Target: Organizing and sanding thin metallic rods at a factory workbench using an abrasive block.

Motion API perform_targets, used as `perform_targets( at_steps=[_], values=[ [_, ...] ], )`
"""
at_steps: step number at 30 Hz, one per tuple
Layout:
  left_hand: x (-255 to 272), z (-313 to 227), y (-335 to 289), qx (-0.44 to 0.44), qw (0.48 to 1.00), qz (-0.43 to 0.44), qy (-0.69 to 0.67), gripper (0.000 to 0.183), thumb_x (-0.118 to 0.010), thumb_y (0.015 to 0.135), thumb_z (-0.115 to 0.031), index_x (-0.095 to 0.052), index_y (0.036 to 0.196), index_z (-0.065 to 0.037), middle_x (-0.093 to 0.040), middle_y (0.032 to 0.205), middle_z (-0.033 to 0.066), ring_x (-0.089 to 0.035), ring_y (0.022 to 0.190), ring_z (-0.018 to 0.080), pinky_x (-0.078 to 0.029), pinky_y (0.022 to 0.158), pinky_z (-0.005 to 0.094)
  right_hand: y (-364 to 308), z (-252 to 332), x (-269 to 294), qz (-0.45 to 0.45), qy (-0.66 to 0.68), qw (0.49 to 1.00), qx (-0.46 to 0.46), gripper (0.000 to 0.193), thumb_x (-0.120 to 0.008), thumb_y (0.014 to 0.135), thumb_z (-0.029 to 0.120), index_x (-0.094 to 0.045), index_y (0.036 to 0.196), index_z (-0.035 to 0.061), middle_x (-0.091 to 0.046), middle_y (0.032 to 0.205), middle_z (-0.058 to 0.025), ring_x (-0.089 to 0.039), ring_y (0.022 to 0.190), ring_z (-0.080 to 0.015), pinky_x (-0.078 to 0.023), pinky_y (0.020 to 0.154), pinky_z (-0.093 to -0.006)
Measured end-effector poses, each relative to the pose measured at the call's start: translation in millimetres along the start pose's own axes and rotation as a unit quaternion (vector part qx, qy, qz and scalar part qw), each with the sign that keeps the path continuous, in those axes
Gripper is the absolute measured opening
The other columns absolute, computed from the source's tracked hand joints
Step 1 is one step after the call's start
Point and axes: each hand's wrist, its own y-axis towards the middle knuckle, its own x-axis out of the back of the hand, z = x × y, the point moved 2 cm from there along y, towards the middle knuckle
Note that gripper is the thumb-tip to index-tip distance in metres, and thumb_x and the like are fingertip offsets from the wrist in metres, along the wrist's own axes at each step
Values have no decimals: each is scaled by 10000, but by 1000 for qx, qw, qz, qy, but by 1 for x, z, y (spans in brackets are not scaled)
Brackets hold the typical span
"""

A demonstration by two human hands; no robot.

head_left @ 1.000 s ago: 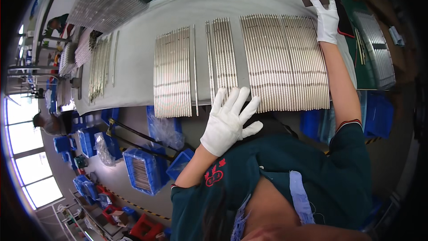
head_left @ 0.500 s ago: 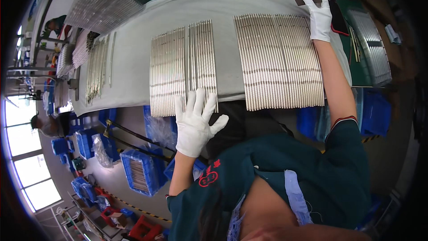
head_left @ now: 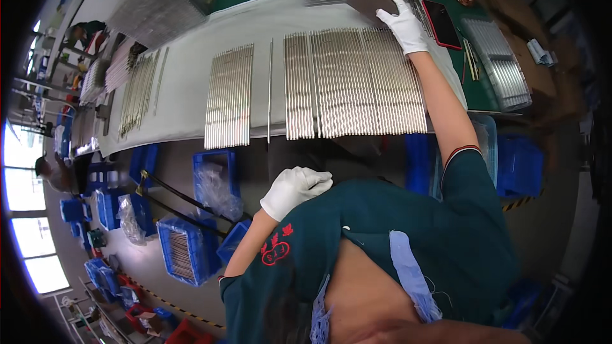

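Judged progress as partial, from layout alone. Treated as arranged: metal rods set side by side in a wide block (head_left: 370,83) on the cloth-covered surface (head_left: 182,83), plus a narrow block (head_left: 299,86) alongside, separated by only a thin gap. Treated as outstanding: a smaller block (head_left: 228,97) set apart on the left, and a single rod (head_left: 269,92) lying alone between. Also noted thinner, unevenly spaced rods (head_left: 140,95) farther left; could not determine any link with the main blocks.

Located from the left hand (head_left: 296,191): wide block at 1 o'clock, narrow block at 12, single rod between 11 and 12, smaller block at 11, all out of contact. Located from the right hand (head_left: 406,28): wide block at 7 o'clock, with upper end just beside; smaller block at 8, well apart.

Pinched a dark plate (head_left: 368,1) between thumb and fingers of the right hand, projecting toward 10 o'clock. Held the left hand before the torso, short of the front edge, with fingers bunched together; saw nothing in the grasp. Noted a red-edged phone (head_left: 441,24) at 3 o'clock from the right hand.
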Motion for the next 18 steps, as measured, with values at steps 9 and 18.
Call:
perform_targets(
  at_steps=[9, 18],
  values=[
    [-35, 38, -45, -50, 981, 187, 15, 310, -602, 943, -227, -655, 1161, -14, -701, 1135, 189, -695, 989, 378, -602, 837, 458, -74, 82, 59, -3, 108, 965, 239, 452, -755, 983, 408, -728, 1293, 80, -800, 1169, -116, -773, 1032, -272, -605, 923, -387],
    [13, 42, -88, 128, 919, 340, -152, 439, -646, 1006, -266, -652, 1341, 17, -723, 1315, 229, -721, 1115, 405, -576, 968, 426, -325, 30, 74, 667, 42, 740, 81, 344, -657, 990, 343, -708, 1159, 48, -748, 1065, -172, -719, 974, -365, -555, 903, -469]
  ],
)
